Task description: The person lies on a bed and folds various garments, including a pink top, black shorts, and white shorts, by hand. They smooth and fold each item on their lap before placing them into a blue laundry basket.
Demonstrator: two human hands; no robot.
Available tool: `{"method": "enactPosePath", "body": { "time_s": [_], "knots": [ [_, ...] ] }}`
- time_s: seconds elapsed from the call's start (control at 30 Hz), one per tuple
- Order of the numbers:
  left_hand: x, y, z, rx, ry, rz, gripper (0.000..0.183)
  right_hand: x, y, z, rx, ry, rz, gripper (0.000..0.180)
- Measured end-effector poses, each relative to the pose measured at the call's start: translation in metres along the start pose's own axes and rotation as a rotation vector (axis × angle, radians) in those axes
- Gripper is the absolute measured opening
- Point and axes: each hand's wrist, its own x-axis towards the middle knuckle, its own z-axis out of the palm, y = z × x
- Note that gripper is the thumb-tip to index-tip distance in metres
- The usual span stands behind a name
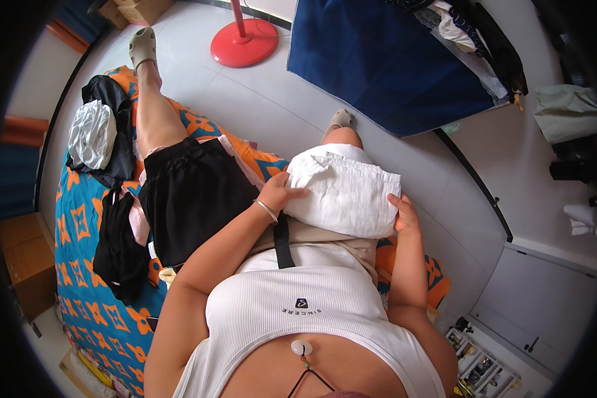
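A folded white cloth garment [346, 196] rests across my right thigh. My left hand [283, 193] grips its left side, thumb lying on top of the fabric. At its right edge my right hand [404, 213] holds it, the thumb over the cloth and the other fingers partly hidden. The garment's upper left corner is bunched, while the rest lies fairly flat in layers. Black shorts with a gathered waistband [194, 194] are spread over my left thigh, beside my left forearm. A black strap [282, 244] hangs down between the white garment and my top.
I sit on a bed with a blue and orange patterned sheet [79, 258]. On it lie a white bundled cloth [93, 134], a dark garment [110, 97] and a black strappy garment [122, 248]. A red round stand base [245, 43] and a blue fabric panel [368, 64] stand ahead.
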Motion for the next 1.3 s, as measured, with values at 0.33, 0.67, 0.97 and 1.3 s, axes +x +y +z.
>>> {"method": "enactPosePath", "body": {
  "time_s": [0.33, 0.67, 0.97, 1.3],
  "knots": [
    [-0.008, 0.005, 0.005, -0.079, -0.121, 0.147, 0.033, -0.013, -0.012, 0.019, -0.153, -0.095, -0.116, 0.054],
    [-0.020, 0.021, 0.007, -0.178, -0.238, -0.019, 0.035, -0.016, -0.020, 0.032, -0.158, -0.162, -0.191, 0.052],
    [0.033, 0.032, 0.025, -0.123, 0.041, -0.194, 0.036, 0.043, -0.040, 0.032, -0.209, -0.022, -0.123, 0.037],
    [0.055, -0.007, 0.007, 0.326, 0.306, 0.079, 0.035, 0.082, -0.014, 0.006, -0.296, 0.084, -0.311, 0.026]
  ]
}}
